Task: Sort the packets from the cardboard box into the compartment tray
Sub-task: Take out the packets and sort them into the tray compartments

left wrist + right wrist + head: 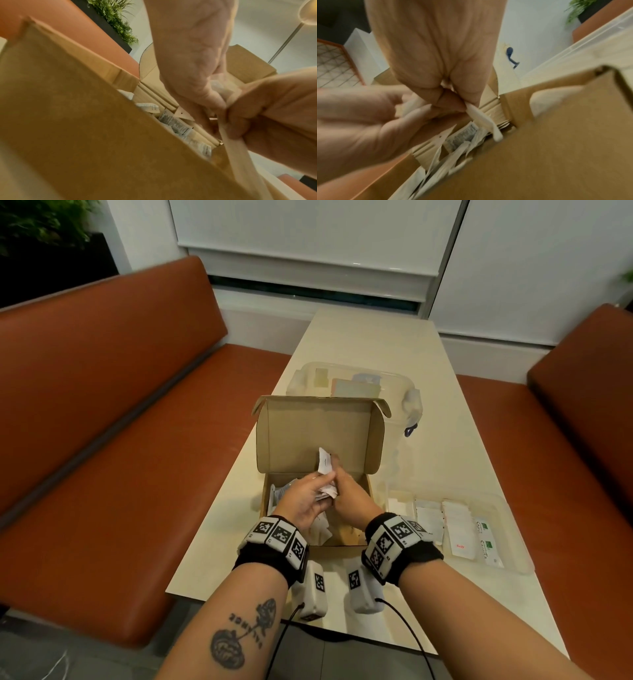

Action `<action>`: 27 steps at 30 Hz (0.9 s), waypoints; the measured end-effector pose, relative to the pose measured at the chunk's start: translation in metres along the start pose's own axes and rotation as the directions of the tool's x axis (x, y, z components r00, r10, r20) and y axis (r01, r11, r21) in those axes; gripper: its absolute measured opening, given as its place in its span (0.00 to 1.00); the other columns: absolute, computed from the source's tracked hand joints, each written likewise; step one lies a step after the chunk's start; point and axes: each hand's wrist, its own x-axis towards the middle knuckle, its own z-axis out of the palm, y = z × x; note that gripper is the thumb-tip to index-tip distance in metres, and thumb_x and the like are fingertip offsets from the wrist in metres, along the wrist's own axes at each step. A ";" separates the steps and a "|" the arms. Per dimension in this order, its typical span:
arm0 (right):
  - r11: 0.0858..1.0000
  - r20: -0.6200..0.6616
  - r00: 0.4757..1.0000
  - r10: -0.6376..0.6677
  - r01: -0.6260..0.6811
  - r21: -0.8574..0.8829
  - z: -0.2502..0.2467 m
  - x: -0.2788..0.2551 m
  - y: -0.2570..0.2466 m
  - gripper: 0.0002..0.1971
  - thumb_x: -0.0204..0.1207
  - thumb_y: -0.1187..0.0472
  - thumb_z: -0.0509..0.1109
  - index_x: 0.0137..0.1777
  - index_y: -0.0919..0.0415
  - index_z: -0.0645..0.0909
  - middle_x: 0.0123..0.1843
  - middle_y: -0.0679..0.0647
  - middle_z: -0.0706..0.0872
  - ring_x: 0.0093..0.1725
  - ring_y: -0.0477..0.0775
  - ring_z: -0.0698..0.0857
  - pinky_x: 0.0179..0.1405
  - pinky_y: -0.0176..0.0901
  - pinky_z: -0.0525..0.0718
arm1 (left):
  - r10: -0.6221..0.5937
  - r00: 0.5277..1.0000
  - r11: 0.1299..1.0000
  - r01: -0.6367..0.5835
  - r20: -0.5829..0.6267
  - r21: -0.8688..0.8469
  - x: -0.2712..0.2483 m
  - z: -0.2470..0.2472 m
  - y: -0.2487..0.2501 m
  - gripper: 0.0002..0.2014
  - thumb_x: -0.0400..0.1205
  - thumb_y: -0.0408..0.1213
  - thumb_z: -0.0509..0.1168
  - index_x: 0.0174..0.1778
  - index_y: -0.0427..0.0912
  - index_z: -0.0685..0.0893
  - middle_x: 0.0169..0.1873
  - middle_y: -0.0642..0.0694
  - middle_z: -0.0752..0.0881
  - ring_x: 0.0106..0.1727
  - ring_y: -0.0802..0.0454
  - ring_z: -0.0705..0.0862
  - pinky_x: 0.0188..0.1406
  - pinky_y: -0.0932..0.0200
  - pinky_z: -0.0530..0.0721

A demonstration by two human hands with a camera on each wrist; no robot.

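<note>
Over box (371, 440): packets (325, 465) in both hands' grip

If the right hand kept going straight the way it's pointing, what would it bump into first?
Probably the upright lid of the cardboard box. The right hand points away from the person, pinching a white packet; depth is uncertain.

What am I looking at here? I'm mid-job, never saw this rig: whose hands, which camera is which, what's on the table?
No machine: a person's bare hands, with marker bands and a camera on each wrist. The big picture comes from a head camera; the other two look along each hand. On the table sit an open cardboard box, a clear compartment tray to its right, and a clear lidded tub behind. Over the box, the left hand and right hand together hold a bunch of white packets. More packets lie inside.
</note>
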 end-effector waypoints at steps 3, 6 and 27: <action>0.999 0.016 1.000 0.027 -0.026 -0.037 -0.008 -0.003 0.007 0.39 0.81 0.66 0.63 0.84 0.51 0.43 0.71 0.60 0.78 0.62 0.57 0.82 0.61 0.44 0.78 | 0.022 0.998 1.000 -0.021 -0.063 0.021 0.002 -0.002 0.000 0.12 0.85 0.29 0.60 0.62 0.32 0.82 0.47 0.42 0.87 0.48 0.50 0.86 0.50 0.58 0.86; 0.998 -0.013 0.999 0.042 -0.043 -0.041 -0.011 -0.006 0.012 0.33 0.80 0.70 0.61 0.83 0.55 0.56 0.74 0.61 0.75 0.67 0.58 0.79 0.62 0.41 0.77 | 0.023 0.995 0.997 -0.017 -0.092 0.069 0.003 -0.004 -0.003 0.12 0.85 0.28 0.60 0.62 0.31 0.82 0.47 0.42 0.87 0.48 0.51 0.85 0.52 0.58 0.85; 0.832 -0.115 0.966 0.233 -0.137 0.537 -0.025 -0.026 0.022 0.12 0.81 0.55 0.66 0.49 0.66 0.76 0.32 0.55 0.80 0.19 0.45 0.73 0.16 0.34 0.69 | 0.161 0.978 0.969 -0.131 -0.132 0.212 -0.006 0.011 -0.004 0.29 0.82 0.21 0.60 0.77 0.50 0.68 0.79 0.40 0.64 0.76 0.39 0.70 0.68 0.44 0.77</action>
